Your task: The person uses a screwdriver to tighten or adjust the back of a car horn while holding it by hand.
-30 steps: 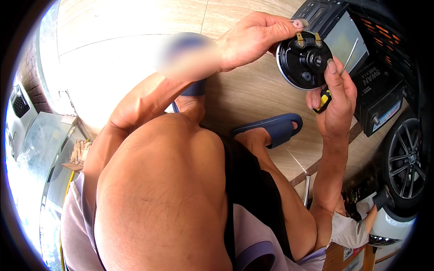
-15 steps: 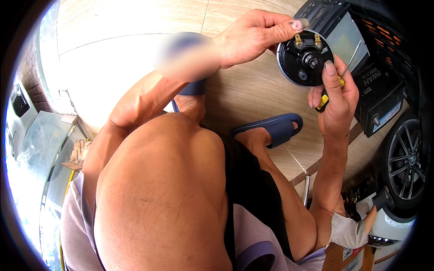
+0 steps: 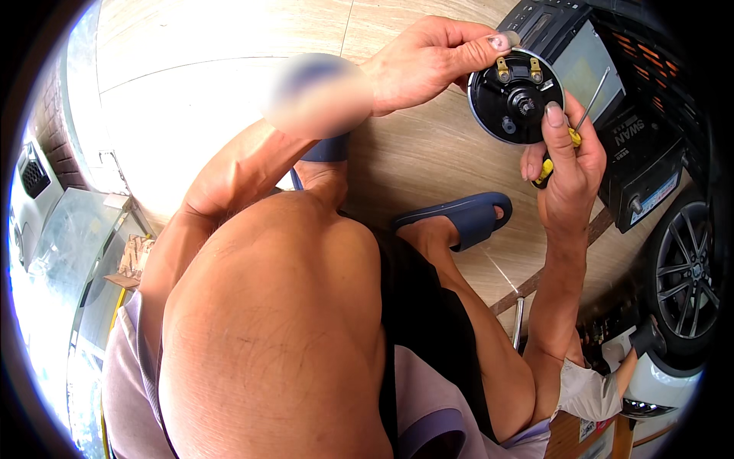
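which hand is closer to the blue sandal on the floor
Right. The right hand holds a screwdriver just above the blue sandal; the left hand grips the round black part farther up and away.

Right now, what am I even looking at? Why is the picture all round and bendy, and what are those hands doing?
The picture comes from a small camera worn on a person's head, looking down. Its wide lens bends everything into a circle. The big shape in the middle is the person's own knee; they are crouching on a tiled floor in blue sandals. The left hand holds up a round black disc-shaped part with two brass tabs on it. The right hand touches the disc with one finger while gripping a screwdriver with a yellow and black handle. Behind sit black boxes, and a car wheel shows at the right.
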`<move>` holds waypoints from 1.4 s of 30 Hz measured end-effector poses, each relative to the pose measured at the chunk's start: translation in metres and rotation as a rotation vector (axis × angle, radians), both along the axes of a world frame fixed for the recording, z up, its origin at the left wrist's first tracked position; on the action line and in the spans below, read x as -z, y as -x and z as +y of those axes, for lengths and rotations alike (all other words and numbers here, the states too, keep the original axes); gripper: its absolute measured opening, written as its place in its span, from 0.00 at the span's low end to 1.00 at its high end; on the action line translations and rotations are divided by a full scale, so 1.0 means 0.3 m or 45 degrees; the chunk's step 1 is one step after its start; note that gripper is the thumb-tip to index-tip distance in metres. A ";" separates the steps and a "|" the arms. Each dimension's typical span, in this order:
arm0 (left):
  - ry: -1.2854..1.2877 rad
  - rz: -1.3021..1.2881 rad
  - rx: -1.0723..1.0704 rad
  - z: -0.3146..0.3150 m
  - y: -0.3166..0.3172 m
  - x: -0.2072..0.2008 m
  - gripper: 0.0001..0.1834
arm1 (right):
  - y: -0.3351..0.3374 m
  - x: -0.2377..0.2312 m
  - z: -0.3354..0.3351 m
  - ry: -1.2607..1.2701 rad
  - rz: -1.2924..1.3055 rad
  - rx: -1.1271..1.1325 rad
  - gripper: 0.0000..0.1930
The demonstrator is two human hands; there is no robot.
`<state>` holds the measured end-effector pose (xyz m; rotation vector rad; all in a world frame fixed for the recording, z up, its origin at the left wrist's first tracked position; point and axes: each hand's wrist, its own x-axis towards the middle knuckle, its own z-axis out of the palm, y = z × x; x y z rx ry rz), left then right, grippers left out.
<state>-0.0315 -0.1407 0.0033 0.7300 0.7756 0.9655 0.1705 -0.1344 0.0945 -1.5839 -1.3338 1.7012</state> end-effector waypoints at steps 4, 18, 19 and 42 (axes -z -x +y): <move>-0.004 0.026 0.008 0.003 -0.003 -0.002 0.22 | -0.006 0.002 -0.001 -0.011 -0.015 0.002 0.20; -0.012 0.038 0.015 0.004 0.002 0.002 0.22 | 0.002 0.006 -0.001 -0.039 -0.045 -0.005 0.20; -0.012 0.037 0.016 0.004 0.001 0.001 0.22 | 0.000 0.006 0.000 -0.044 -0.049 -0.008 0.20; 0.083 -0.052 0.006 -0.004 -0.014 0.024 0.22 | 0.002 -0.007 0.006 0.041 -0.088 0.017 0.20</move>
